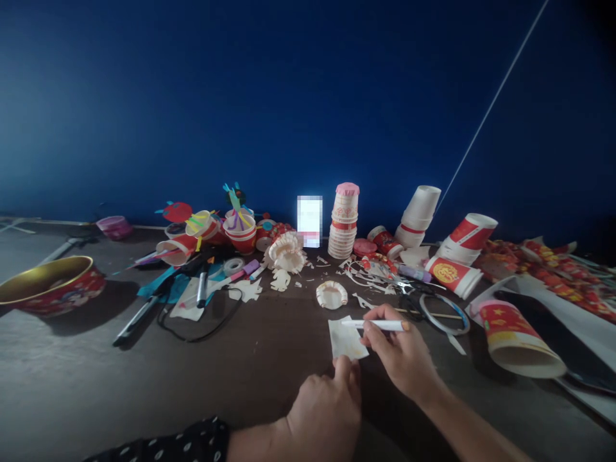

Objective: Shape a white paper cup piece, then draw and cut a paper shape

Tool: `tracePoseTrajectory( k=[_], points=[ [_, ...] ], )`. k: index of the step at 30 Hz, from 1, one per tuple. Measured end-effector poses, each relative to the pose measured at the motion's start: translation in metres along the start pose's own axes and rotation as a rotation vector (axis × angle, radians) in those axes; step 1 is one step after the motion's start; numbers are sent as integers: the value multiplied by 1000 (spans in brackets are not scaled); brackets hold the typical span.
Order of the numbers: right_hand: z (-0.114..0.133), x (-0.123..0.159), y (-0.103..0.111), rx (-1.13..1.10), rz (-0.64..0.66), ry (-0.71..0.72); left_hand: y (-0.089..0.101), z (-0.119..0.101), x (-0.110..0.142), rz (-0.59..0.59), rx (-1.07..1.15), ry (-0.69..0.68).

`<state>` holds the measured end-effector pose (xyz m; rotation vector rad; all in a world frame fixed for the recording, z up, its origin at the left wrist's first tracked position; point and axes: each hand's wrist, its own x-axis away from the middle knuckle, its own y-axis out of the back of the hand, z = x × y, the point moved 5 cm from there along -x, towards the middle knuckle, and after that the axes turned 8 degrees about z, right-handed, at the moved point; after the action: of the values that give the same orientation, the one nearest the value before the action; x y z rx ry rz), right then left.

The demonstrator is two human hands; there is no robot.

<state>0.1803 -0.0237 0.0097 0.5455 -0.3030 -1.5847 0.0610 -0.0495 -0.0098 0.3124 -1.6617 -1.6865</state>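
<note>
While the right hand (pixel 402 350) grips a white marker (pixel 378 325), tip on a small paper scrap (pixel 345 339), the left hand (pixel 325 407), fingers curled, holds the scrap's lower edge on the surface (pixel 144 385); cut paper-cup ring (pixel 332 295) just beyond.

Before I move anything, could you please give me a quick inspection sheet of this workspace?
Surface: dark tabletop, strewn with craft materials beyond the hands.
Job's things: small paper square, with a white marker held over it; contact cannot be told.
Clutter: stacked paper cups, paper scraps, tape roll, gold-lined red bowl.
Grippers: left hand touches the paper's lower edge; right hand grips the marker.
Cables: black cable lies in loops left of the paper.
Surroundings: dark blue wall; blurred bright rectangle, unidentifiable.
</note>
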Motion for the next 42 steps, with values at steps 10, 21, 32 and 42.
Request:
tracePoseTrajectory(
  k=[10,21,32,42],
  points=[
    [8,-1,-6,149,82,21,-7,-2,-1,-82,-42,16],
    [7,-2,-8,166,96,31,1,0,1,-73,48,-16],
    [7,-2,-8,190,111,24,-5,-1,-1,-80,22,-7],
    [10,-1,-8,226,111,45,0,-1,0,-55,16,0]
  ],
)
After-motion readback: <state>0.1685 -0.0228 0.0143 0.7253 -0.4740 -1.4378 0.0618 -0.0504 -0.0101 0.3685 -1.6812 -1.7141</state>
